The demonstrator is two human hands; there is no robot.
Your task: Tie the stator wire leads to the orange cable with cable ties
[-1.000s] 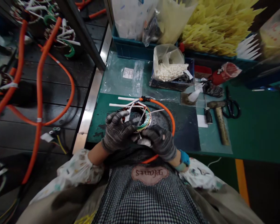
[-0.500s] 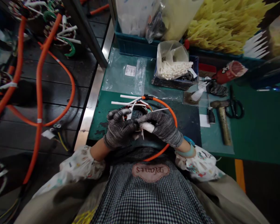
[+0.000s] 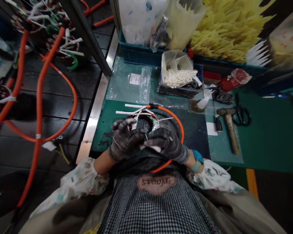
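A ring-shaped motor stator [image 3: 150,121] with copper windings and a dark middle lies on the bench in front of me. White-sleeved leads [image 3: 128,112] and a thick orange cable [image 3: 179,125] run from its far side. My left hand [image 3: 125,141], in a grey knit glove, is closed at the stator's near left edge. My right hand [image 3: 169,144], gloved alike, pinches a thin white strip [image 3: 146,136], like a cable tie, near the left fingertips. Something white [image 3: 156,149] shows under the right fingers. My hands partly hide the stator's near rim.
A box [image 3: 177,91] of small white pieces stands behind the stator. To the right lie a hammer [image 3: 231,131], scissors [image 3: 243,113] and a screwdriver [image 3: 218,122]. Yellow pieces [image 3: 224,32] fill the back bin. More stators with orange cables [image 3: 40,97] are on the left.
My hands have shifted slightly toward me, baring more of the stator's ring. The right fingers have moved down and the white strip now shows between the fingertips. The whole view has tilted a little.
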